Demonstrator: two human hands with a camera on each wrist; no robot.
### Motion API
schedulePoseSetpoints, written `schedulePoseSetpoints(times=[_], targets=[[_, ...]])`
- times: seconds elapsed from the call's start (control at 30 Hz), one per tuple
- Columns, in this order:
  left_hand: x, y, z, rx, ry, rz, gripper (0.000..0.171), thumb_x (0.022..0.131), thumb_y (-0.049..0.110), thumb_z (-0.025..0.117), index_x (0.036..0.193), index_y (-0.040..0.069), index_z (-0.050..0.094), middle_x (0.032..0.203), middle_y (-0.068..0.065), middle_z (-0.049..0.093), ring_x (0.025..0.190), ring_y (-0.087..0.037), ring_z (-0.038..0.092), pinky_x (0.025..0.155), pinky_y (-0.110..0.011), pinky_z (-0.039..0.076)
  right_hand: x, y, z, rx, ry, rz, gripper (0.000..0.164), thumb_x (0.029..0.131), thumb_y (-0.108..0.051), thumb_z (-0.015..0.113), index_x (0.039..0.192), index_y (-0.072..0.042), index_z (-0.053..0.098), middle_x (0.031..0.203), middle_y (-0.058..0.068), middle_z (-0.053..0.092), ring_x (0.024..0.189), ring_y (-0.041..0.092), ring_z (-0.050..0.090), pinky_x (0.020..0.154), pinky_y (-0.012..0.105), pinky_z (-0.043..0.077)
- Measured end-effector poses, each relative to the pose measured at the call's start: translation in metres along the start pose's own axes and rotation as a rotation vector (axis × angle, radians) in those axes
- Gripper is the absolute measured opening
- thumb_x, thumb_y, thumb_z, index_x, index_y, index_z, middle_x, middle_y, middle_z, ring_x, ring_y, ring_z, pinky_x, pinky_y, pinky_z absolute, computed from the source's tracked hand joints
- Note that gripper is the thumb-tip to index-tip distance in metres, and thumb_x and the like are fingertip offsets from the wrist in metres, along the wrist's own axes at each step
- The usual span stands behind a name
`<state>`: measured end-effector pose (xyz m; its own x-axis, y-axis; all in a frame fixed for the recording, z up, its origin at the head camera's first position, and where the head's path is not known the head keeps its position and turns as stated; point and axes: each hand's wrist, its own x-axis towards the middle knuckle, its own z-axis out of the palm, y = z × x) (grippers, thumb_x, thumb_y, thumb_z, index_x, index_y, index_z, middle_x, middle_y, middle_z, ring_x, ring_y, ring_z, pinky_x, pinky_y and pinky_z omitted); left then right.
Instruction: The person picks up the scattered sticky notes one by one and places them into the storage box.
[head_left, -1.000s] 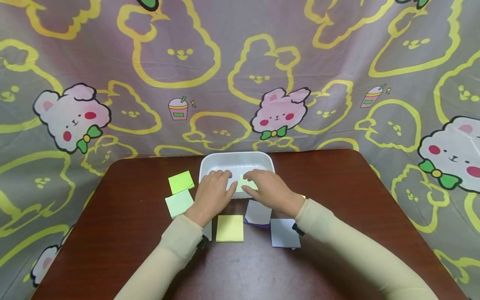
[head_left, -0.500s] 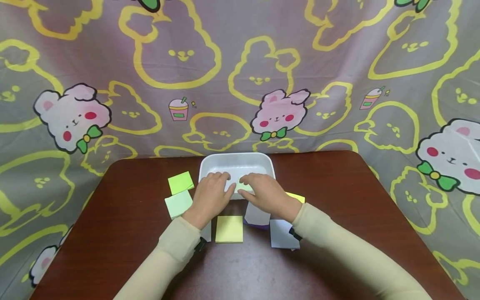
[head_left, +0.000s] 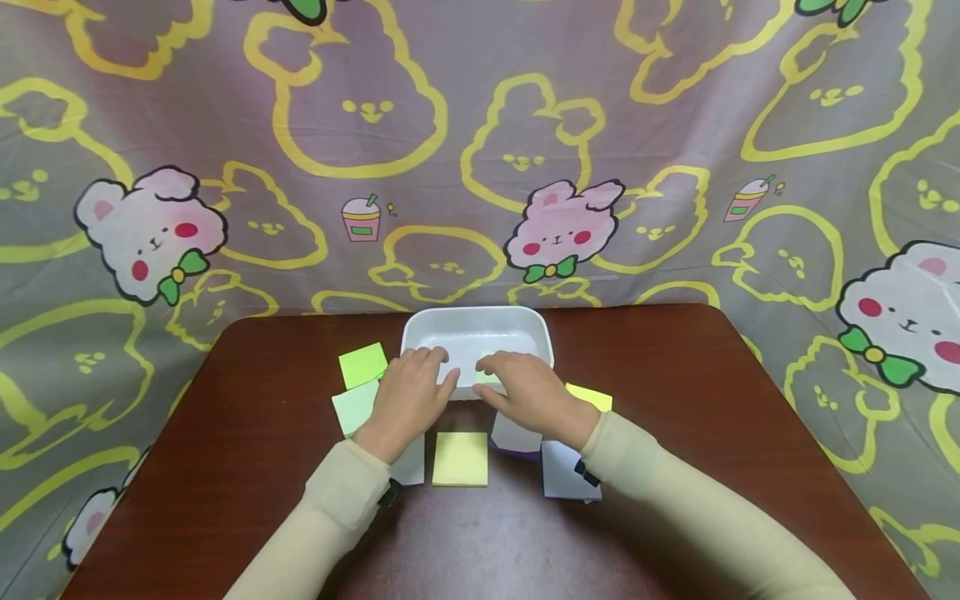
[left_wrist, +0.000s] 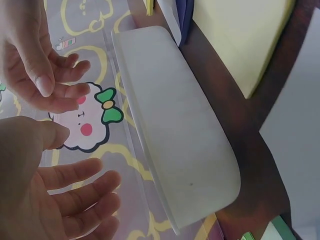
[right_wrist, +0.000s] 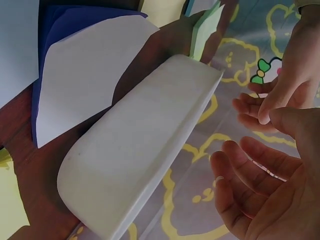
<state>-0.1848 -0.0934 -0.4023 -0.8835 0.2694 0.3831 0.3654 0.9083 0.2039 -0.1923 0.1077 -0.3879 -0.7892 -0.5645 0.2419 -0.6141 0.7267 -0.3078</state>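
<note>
Over the near side of a white plastic tray (head_left: 420, 321) are both hands, fingers loosely curved and holding nothing. The left hand (head_left: 405, 390) hangs over the tray's left part. The right hand (head_left: 534, 393) is over its right part, thumb and fingertips close above a pale green sticky note (head_left: 487, 375) lying inside, partly covered by the hand. In the left wrist view the left hand (left_wrist: 80, 200) has its fingers spread, beside the tray's outer wall (left_wrist: 175, 120). The right wrist view shows the right hand (right_wrist: 265, 195) with bent, separated fingers.
Sticky note pads lie around the tray on the brown table (head_left: 660, 375): bright green (head_left: 363, 365), pale green (head_left: 354, 408), pale yellow (head_left: 461, 458), white over purple (head_left: 516, 435), light blue (head_left: 566, 471) and yellow (head_left: 590, 396). Behind hangs a patterned curtain (head_left: 450, 125).
The left hand has drawn back slightly to the left, widening the gap between the hands. The right hand has shifted a little, showing more of the yellow pad.
</note>
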Motion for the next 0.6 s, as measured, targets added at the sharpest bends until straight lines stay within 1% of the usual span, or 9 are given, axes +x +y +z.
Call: schedulePoseSetpoints(times=[0.13, 0.4, 0.6], targets=[[-0.002, -0.006, 0.000, 0.004, 0.009, -0.011, 0.028, 0.098, 0.031, 0.064, 0.109, 0.006, 0.070, 0.098, -0.011, 0.074, 0.093, -0.032, 0.068, 0.077, -0.045, 0.055, 0.002, -0.002, 0.002, 0.019, -0.003, 0.005, 0.035, 0.095, -0.030, 0.071, 0.121, -0.007, 0.070, 0.113, 0.008, 0.076, 0.101, 0.021, 0.072, 0.091, 0.041, 0.058], [-0.006, -0.015, -0.003, 0.004, 0.003, -0.045, 0.028, 0.098, 0.031, 0.064, 0.110, 0.006, 0.070, 0.099, -0.012, 0.074, 0.094, -0.034, 0.068, 0.077, -0.046, 0.055, 0.006, -0.006, 0.009, 0.032, -0.018, 0.007, 0.035, 0.097, -0.032, 0.068, 0.122, -0.007, 0.070, 0.114, 0.009, 0.076, 0.102, 0.022, 0.072, 0.093, 0.042, 0.057], [-0.009, -0.021, -0.003, 0.005, 0.010, -0.053, 0.029, 0.098, 0.031, 0.064, 0.110, 0.005, 0.069, 0.099, -0.014, 0.074, 0.093, -0.034, 0.067, 0.077, -0.047, 0.054, 0.009, -0.004, 0.014, 0.040, -0.019, 0.008, 0.034, 0.098, -0.032, 0.067, 0.121, -0.008, 0.070, 0.113, 0.009, 0.075, 0.101, 0.021, 0.072, 0.091, 0.041, 0.057]])
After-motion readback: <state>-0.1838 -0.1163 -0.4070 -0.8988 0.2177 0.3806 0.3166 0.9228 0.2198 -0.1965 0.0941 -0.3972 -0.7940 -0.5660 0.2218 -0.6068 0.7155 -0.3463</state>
